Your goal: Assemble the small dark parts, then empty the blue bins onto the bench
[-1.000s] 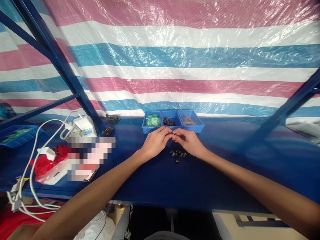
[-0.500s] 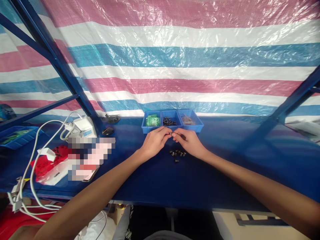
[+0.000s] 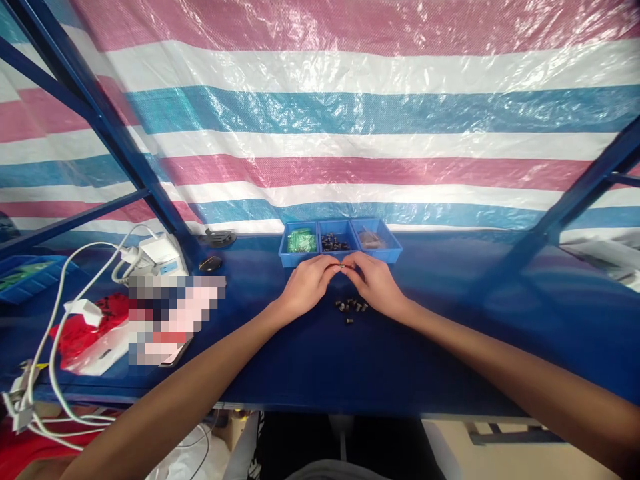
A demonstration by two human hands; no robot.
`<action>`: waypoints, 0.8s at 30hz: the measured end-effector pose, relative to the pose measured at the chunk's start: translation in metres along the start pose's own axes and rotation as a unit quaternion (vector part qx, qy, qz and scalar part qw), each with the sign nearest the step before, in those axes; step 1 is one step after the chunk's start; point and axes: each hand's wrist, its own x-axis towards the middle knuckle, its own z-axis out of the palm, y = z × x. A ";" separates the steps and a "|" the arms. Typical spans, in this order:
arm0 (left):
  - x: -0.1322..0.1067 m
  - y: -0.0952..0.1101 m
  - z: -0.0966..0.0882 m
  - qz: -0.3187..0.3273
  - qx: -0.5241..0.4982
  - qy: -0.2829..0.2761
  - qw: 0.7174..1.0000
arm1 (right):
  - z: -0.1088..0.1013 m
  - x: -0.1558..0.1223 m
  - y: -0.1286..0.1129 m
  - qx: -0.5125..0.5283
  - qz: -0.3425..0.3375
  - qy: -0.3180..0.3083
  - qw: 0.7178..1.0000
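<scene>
My left hand [image 3: 306, 285] and my right hand [image 3: 373, 283] meet fingertip to fingertip over the blue table [image 3: 440, 333]. Between them they pinch a small dark part [image 3: 342, 267]; its shape is too small to make out. Several small dark parts [image 3: 351, 307] lie in a loose cluster on the table just below my right hand. Right behind my hands stand three blue bins: one with green pieces [image 3: 301, 241], one with dark parts [image 3: 335, 242], one with brownish pieces [image 3: 372, 238].
White chargers and cables [image 3: 150, 255] lie at the left, with a red and white bag [image 3: 90, 333] and a blurred patch beside it. A dark mouse-like object [image 3: 210, 264] sits near the blue frame post [image 3: 125, 147]. A striped tarp [image 3: 350, 120] closes the back.
My hands stay together on the small part; the fingers have shifted only slightly. The view has drifted a little, so everything sits slightly further left.
</scene>
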 end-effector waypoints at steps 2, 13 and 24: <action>0.001 0.001 -0.002 -0.009 0.011 0.013 1.000 | -0.004 0.004 0.000 -0.028 -0.014 -0.004 0.999; 0.007 -0.006 -0.026 -0.003 0.113 0.052 0.992 | -0.013 0.063 0.014 -0.164 -0.021 0.033 0.986; 0.005 0.001 -0.028 -0.015 -0.083 -0.263 0.961 | -0.015 -0.017 -0.031 -0.029 0.097 -0.139 0.985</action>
